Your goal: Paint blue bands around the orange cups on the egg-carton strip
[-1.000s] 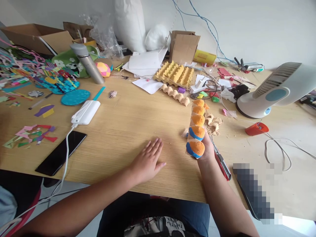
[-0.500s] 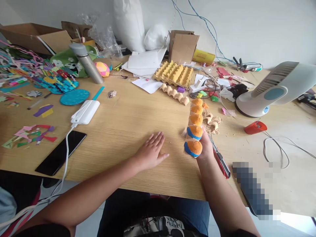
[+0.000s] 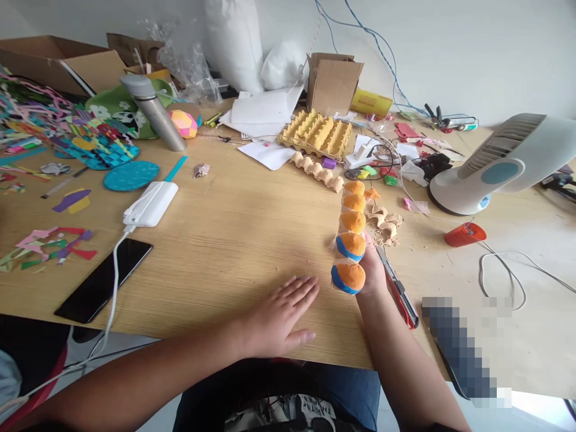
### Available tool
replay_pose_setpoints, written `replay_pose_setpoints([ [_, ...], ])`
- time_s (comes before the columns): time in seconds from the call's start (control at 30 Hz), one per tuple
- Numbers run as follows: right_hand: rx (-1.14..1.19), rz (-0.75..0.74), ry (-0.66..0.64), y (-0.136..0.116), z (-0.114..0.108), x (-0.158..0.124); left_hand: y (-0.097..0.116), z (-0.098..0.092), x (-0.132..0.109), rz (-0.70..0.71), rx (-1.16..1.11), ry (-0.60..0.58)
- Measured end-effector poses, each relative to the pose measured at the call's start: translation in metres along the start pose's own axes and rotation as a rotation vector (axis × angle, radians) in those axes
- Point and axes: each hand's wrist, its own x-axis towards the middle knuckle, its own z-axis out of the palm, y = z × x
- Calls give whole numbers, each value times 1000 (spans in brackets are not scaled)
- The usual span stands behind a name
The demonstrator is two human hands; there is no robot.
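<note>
My right hand [image 3: 372, 267] grips an egg-carton strip [image 3: 351, 222] from its right side. Its row of several bumps is covered in orange, and the two nearest me also carry blue on their lower left. Flat over the wooden table [image 3: 234, 240], close to its front edge, lies my left hand [image 3: 283, 318], palm down with fingers stretched and nothing held. A red utility knife [image 3: 398, 288] rests just right of my right wrist. Beyond the strip are torn carton pieces [image 3: 382, 222] and a bare carton strip [image 3: 317, 172]. My right fingertips are hidden behind the held strip.
A yellow egg tray [image 3: 315, 135] sits at the back. To the right stand a white fan [image 3: 481, 174] and a red cup [image 3: 465, 234]. On the left are a phone [image 3: 103, 282], a cabled power bank [image 3: 152, 204], a metal bottle [image 3: 157, 114] and paper scraps [image 3: 49, 246].
My left hand has slid towards me and slightly right, nearer the table's front edge, still flat. The strip in my right hand has shifted slightly left and towards me.
</note>
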Motion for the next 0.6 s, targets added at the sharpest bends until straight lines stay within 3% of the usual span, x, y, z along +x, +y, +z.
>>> replay_pose_setpoints([
  [0.13, -56, -29, -27, -2, 3, -1, -22, -3, 24, -165, 25, 55],
  [0.23, -48, -27, -17, -2, 4, -1, -18, 1, 27, -138, 24, -18],
  [0.43, -3, 8, 3, -1, 2, -1, 13, 0, -18, 32, 44, -38],
  [0.6, -22, 14, -10, 0, 1, -2, 17, -8, -55, 116, 41, -56],
])
